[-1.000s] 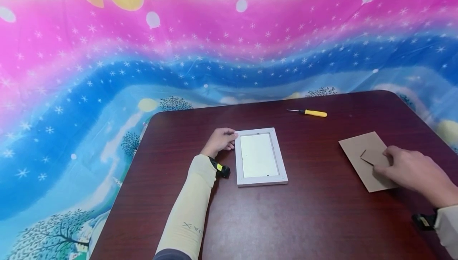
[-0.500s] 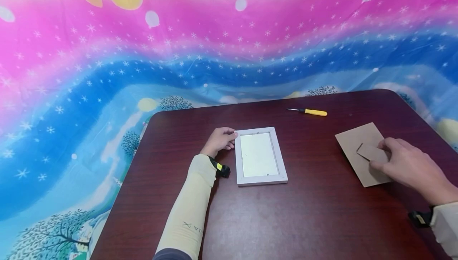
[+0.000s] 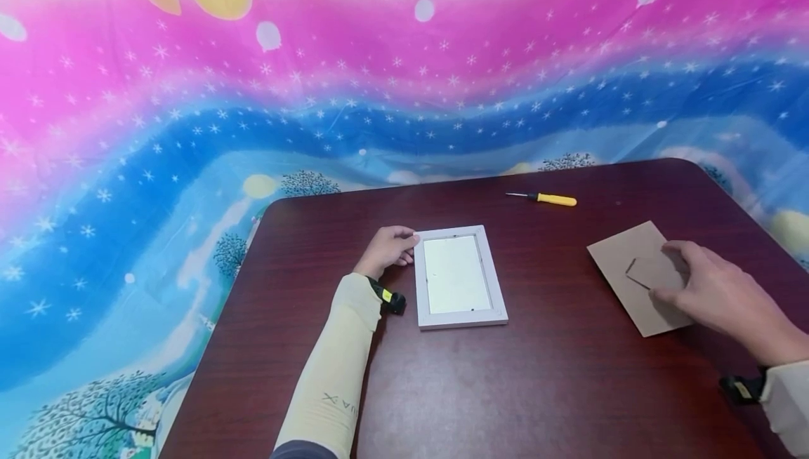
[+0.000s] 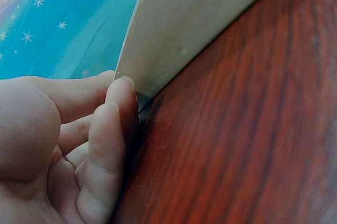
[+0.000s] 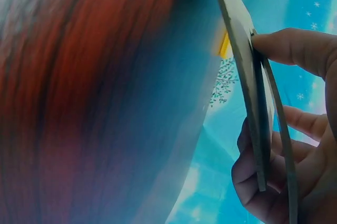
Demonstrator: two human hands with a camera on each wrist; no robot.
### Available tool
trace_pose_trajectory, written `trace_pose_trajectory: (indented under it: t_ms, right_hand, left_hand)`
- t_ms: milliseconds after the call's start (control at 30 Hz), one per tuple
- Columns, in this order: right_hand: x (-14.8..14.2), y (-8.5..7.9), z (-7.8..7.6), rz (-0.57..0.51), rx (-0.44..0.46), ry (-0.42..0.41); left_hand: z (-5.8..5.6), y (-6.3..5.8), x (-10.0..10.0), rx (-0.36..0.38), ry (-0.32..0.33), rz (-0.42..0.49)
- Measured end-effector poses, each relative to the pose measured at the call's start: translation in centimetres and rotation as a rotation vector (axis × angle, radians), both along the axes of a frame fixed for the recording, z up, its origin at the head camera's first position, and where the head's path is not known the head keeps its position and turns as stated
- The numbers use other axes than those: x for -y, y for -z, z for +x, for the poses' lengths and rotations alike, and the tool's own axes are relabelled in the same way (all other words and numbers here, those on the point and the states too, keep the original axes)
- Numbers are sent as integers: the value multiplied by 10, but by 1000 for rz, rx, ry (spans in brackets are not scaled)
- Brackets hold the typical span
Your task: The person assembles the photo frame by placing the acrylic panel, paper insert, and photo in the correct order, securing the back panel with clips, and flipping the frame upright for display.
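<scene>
A white picture frame (image 3: 463, 319) lies face down on the table, a pale panel (image 3: 456, 273) filling its opening. My left hand (image 3: 387, 250) pinches the frame's far left corner; the left wrist view shows fingertips (image 4: 122, 88) against the frame's side (image 4: 174, 29). On the right, my right hand (image 3: 720, 294) holds a brown backing board (image 3: 612, 257) by its stand leg (image 3: 657, 273). In the right wrist view the board (image 5: 239, 50) is raised off the table, with the thumb at the top of the leg (image 5: 284, 140) and fingers curled around behind.
A screwdriver (image 3: 556, 200) with a yellow handle lies near the far edge of the dark red wooden table (image 3: 480, 396). Behind the table hangs a colourful printed cloth (image 3: 379, 59).
My right hand has shifted a little to the left with the backing board. The left hand and the picture frame have stayed in place.
</scene>
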State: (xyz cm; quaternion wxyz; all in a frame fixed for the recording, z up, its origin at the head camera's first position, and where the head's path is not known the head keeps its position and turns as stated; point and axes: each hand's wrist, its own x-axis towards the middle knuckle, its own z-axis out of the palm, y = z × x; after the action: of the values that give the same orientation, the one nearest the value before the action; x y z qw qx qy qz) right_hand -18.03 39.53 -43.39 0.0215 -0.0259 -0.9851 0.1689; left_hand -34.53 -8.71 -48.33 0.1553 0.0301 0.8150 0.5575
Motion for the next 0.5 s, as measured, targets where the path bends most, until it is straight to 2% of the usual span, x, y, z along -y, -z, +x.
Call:
trace_pose_trajectory:
  t_ms: [167, 367, 500]
  right_hand:
    - [3, -3, -1, -27, 10, -41]
    - [3, -4, -1, -20, 5, -6]
    - [2, -4, -1, -58, 12, 26]
  left_hand:
    - [-1, 1, 1, 4, -2, 2]
    - [-1, 2, 1, -5, 9, 9]
    - [-1, 2, 0, -3, 8, 12]
